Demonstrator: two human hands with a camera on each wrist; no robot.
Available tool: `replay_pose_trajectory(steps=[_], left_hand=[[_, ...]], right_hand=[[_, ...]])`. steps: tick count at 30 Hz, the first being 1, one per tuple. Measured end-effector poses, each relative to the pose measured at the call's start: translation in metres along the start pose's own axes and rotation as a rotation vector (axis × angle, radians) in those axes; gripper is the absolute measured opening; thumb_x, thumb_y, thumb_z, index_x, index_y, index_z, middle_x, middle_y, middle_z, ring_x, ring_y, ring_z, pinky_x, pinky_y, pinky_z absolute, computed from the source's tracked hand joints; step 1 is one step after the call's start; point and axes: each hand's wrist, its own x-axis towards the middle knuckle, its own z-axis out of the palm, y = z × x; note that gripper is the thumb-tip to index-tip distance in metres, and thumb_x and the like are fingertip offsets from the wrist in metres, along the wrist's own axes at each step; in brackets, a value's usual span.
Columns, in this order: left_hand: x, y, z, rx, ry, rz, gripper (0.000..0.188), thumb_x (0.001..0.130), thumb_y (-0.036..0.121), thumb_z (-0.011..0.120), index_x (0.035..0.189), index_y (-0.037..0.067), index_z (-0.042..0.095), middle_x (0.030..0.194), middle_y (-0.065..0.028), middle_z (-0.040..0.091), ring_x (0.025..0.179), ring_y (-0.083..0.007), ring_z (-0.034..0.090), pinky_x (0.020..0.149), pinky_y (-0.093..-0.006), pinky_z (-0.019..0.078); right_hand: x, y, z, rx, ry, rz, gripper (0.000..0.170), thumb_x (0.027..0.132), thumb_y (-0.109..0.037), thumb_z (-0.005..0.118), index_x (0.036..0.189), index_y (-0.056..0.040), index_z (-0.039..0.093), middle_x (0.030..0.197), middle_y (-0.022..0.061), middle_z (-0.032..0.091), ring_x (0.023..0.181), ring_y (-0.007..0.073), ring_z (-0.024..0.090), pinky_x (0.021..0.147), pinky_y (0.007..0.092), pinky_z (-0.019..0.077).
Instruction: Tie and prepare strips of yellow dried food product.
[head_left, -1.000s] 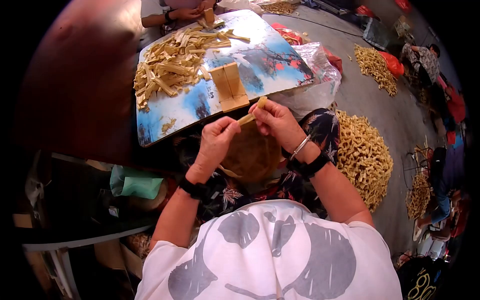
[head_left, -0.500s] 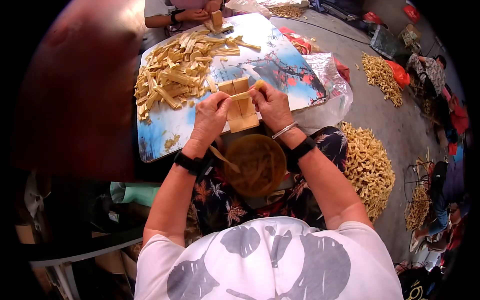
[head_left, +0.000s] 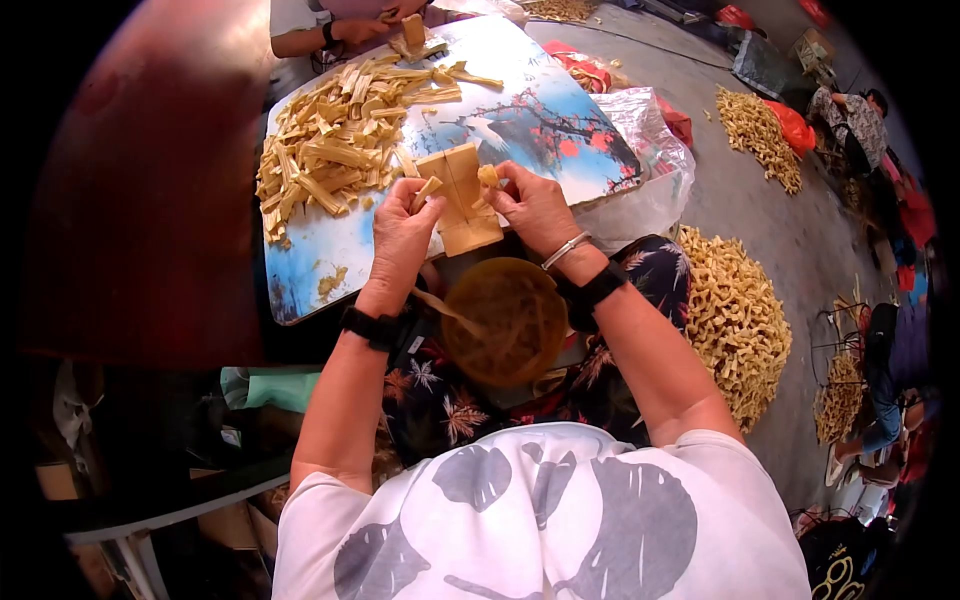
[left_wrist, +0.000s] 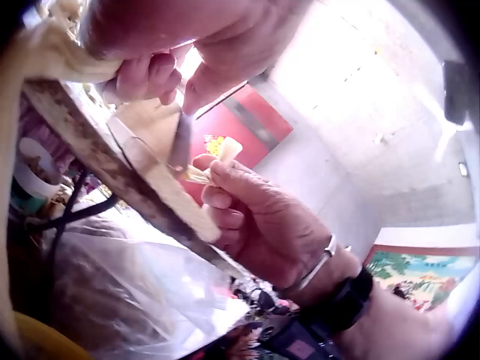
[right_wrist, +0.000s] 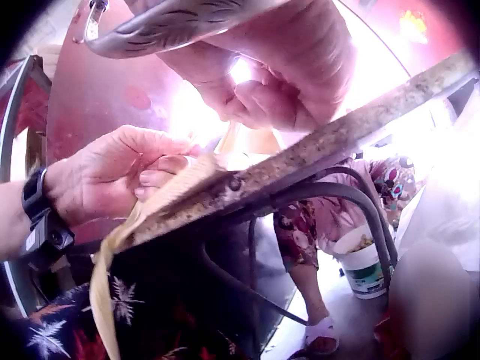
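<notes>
My left hand (head_left: 398, 240) pinches a pale yellow strip (head_left: 428, 188) between thumb and fingers, at the left side of a wooden stand (head_left: 448, 180). The stand, with an upright board and a flat base, sits at the table's front edge; a thin dark line runs down its middle. Beside its right side, my right hand (head_left: 540, 215) pinches another yellow piece (head_left: 488, 176). In the left wrist view, the right-hand piece (left_wrist: 230, 150) sticks up above the thumb. A long strip (right_wrist: 180, 187) trails from near my left hand over the table edge in the right wrist view.
A heap of yellow strips (head_left: 340, 135) covers the left of the painted tabletop (head_left: 560, 120). Below the edge, a brown translucent bowl (head_left: 505, 335) holds strips. A large pile of knotted pieces (head_left: 735, 320) lies on the floor at right. Another person's hands (head_left: 365, 28) are across the table.
My hands first rose over the stand with one strip stretched between them. Now separate pieces show, one in each hand, with the stand's board visible between them.
</notes>
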Motion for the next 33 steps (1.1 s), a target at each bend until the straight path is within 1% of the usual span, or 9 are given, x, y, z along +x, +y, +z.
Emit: replay_pose_trajectory(steps=[2, 9, 17, 18, 20, 23, 28, 31, 33], left_hand=[[-0.020, 0.020, 0.001, -0.260, -0.130, -0.125, 0.015, 0.093, 0.014, 0.064, 0.106, 0.006, 0.062, 0.081, 0.0074, 0.060, 0.058, 0.0010, 0.041, 0.049, -0.0154, 0.0309], [-0.070, 0.026, 0.018, -0.118, -0.321, -0.031, 0.007, 0.096, 0.015, 0.061, 0.094, 0.008, 0.063, 0.077, 0.0059, 0.058, 0.064, 0.0003, 0.044, 0.053, -0.0164, 0.0332], [-0.110, 0.008, 0.020, -0.671, -0.237, -0.587, 0.017, 0.099, 0.019, 0.053, 0.102, 0.004, 0.061, 0.075, 0.0036, 0.051, 0.062, -0.0057, 0.041, 0.060, -0.0215, 0.0356], [-0.114, 0.001, 0.019, -0.700, -0.250, -0.572, 0.021, 0.100, 0.018, 0.049, 0.104, 0.002, 0.061, 0.080, 0.0013, 0.054, 0.065, -0.0075, 0.044, 0.065, -0.0229, 0.0381], [-0.124, -0.015, 0.022, -0.608, -0.233, -0.460, 0.020, 0.099, 0.017, 0.050, 0.105, 0.002, 0.061, 0.081, 0.0007, 0.055, 0.068, -0.0081, 0.047, 0.066, -0.0229, 0.0397], [-0.141, -0.024, 0.035, -0.450, -0.277, -0.326, 0.020, 0.099, 0.014, 0.051, 0.105, 0.000, 0.064, 0.084, 0.0007, 0.061, 0.073, -0.0056, 0.054, 0.067, -0.0201, 0.0448], [-0.157, -0.013, 0.035, 0.099, -0.098, -0.220, 0.033, 0.100, 0.030, 0.055, 0.099, 0.000, 0.068, 0.077, -0.0041, 0.065, 0.069, -0.0102, 0.058, 0.065, -0.0236, 0.0480], [-0.165, -0.015, 0.015, -0.303, -0.360, -0.796, 0.050, 0.100, 0.048, 0.049, 0.091, 0.002, 0.068, 0.081, -0.0040, 0.066, 0.070, -0.0149, 0.063, 0.066, -0.0258, 0.0510], [-0.169, -0.017, 0.016, -0.571, -0.456, -0.951, 0.061, 0.096, 0.060, 0.046, 0.093, 0.003, 0.067, 0.083, -0.0065, 0.067, 0.076, -0.0173, 0.065, 0.071, -0.0287, 0.0515]], right_hand=[[-0.017, -0.015, -0.014, 0.031, -0.123, 0.078, 0.021, 0.087, -0.024, 0.066, 0.095, -0.0052, 0.066, 0.073, 0.0130, 0.065, 0.063, 0.0259, 0.064, 0.062, 0.0361, 0.0502], [-0.077, -0.020, -0.021, 0.258, -0.381, 0.012, 0.025, 0.091, -0.026, 0.059, 0.095, -0.0028, 0.068, 0.080, 0.0142, 0.068, 0.071, 0.0247, 0.065, 0.067, 0.0331, 0.0504], [-0.121, -0.003, -0.006, 0.121, -0.376, 0.357, 0.031, 0.093, -0.030, 0.060, 0.100, -0.0013, 0.068, 0.085, 0.0162, 0.069, 0.079, 0.0315, 0.066, 0.073, 0.0381, 0.0519], [-0.123, 0.004, 0.002, 0.060, -0.298, 0.230, 0.032, 0.093, -0.031, 0.059, 0.102, -0.0013, 0.068, 0.087, 0.0169, 0.069, 0.082, 0.0323, 0.066, 0.076, 0.0388, 0.0518], [-0.126, 0.018, 0.016, -0.063, -0.135, -0.022, 0.035, 0.094, -0.033, 0.057, 0.106, -0.0012, 0.068, 0.093, 0.0181, 0.068, 0.088, 0.0340, 0.066, 0.080, 0.0402, 0.0517], [-0.127, -0.007, 0.011, 0.183, -0.204, 0.018, 0.035, 0.096, -0.032, 0.053, 0.108, -0.0028, 0.069, 0.101, 0.0196, 0.067, 0.094, 0.0352, 0.064, 0.084, 0.0405, 0.0507], [-0.131, -0.024, -0.002, -0.010, 0.022, -0.056, 0.016, 0.093, -0.021, 0.060, 0.092, -0.0061, 0.065, 0.086, 0.0159, 0.063, 0.081, 0.0338, 0.062, 0.068, 0.0433, 0.0487], [-0.139, -0.026, -0.009, -0.017, 0.000, -0.068, 0.019, 0.097, -0.020, 0.059, 0.095, -0.0022, 0.066, 0.082, 0.0124, 0.066, 0.068, 0.0216, 0.066, 0.061, 0.0302, 0.0510], [-0.149, -0.030, -0.009, 0.047, 0.006, -0.094, 0.019, 0.097, -0.020, 0.059, 0.094, -0.0022, 0.065, 0.074, 0.0111, 0.065, 0.060, 0.0208, 0.065, 0.057, 0.0280, 0.0494]])
